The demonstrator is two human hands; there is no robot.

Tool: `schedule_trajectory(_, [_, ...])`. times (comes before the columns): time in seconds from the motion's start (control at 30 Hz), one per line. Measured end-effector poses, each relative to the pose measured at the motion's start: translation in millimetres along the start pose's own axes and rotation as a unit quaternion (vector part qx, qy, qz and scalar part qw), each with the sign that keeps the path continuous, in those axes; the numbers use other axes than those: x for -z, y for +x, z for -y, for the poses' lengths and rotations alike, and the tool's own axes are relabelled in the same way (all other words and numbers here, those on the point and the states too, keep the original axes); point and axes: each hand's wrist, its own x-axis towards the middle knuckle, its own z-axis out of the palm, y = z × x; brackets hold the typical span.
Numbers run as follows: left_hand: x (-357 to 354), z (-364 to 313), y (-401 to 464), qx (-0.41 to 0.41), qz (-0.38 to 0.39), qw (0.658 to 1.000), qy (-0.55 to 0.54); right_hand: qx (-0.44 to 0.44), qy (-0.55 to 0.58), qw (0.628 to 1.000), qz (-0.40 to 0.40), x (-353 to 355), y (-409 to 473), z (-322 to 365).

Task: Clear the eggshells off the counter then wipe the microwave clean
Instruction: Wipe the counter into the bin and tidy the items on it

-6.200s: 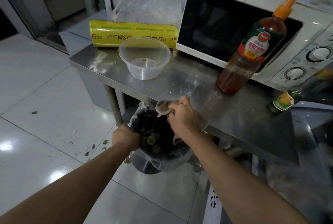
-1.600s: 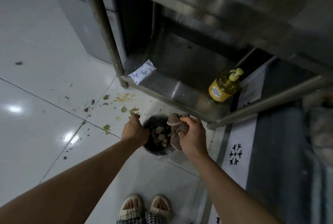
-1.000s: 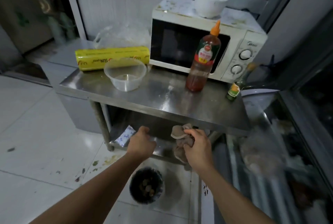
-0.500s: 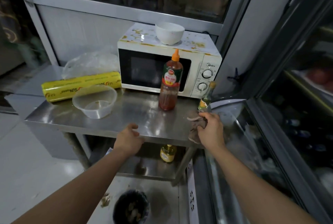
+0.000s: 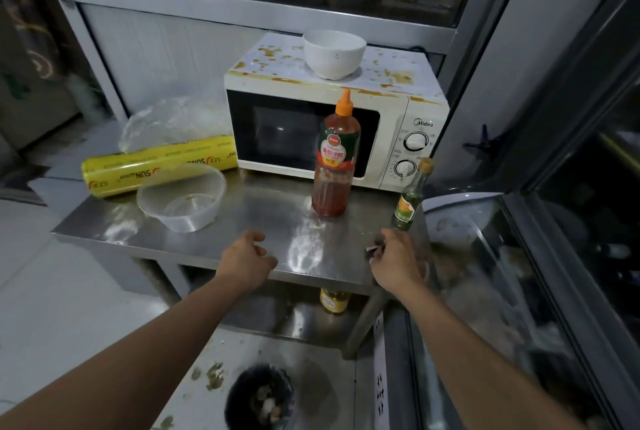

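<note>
We stand before the bench [image 5: 242, 222] with the microwave [image 5: 332, 139] at its far side. Our right hand [image 5: 396, 261] grips a crumpled cloth [image 5: 375, 249] at the bench's near right corner, just beside a small green bottle [image 5: 410, 203]; only a scrap of the rag shows past the fingers. Our left hand [image 5: 247, 261] hovers over the near edge, fingers loosely curled and holding nothing.

No eggshells show on the bench; some pale bits lie in the bin [image 5: 259, 398] on the floor.

The cloth is soft and light, and we judge it best bunched into a pad in the palm. The microwave's top is spattered with brownish stains around a white bowl [image 5: 334, 54], which looks breakable and probably needs lifting by its wall first. A tall sauce bottle [image 5: 334, 159] stands in front of the door and could tip if brushed.
</note>
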Motion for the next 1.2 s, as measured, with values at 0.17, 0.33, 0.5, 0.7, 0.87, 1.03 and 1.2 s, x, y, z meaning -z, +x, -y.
schedule_trajectory(0.17, [2.2,0.1,6.7,0.004,-0.016,1.000,-0.004,0.016,0.014,0.999,0.028,-6.7,5.8,8.9])
schedule_trajectory(0.33, [11.7,8.9,6.3,0.017,-0.028,0.999,0.003,0.052,0.007,0.997,0.056,-17.2,7.6,24.7])
schedule_trajectory(0.5, [41.1,25.8,0.1,0.035,-0.061,0.998,0.005,0.101,0.033,0.990,0.092,-35.3,-3.7,61.0])
schedule_trajectory(0.7, [99.1,46.2,-13.3,0.067,-0.099,0.993,-0.006,0.154,0.037,0.979,0.130,-54.0,-19.2,125.3])
schedule_trajectory(0.87, [152.9,71.6,-24.7,0.081,-0.133,0.987,-0.027,0.187,0.046,0.969,0.153,-72.9,-43.2,180.1])
schedule_trajectory(1.03, [218.9,108.4,-26.9,0.068,-0.147,0.986,-0.035,0.215,0.046,0.965,0.145,-99.0,-74.5,242.9])
schedule_trajectory(1.2, [283.5,150.5,-17.3,0.056,-0.111,0.992,-0.027,0.199,0.036,0.972,0.120,-127.4,-106.8,300.9])
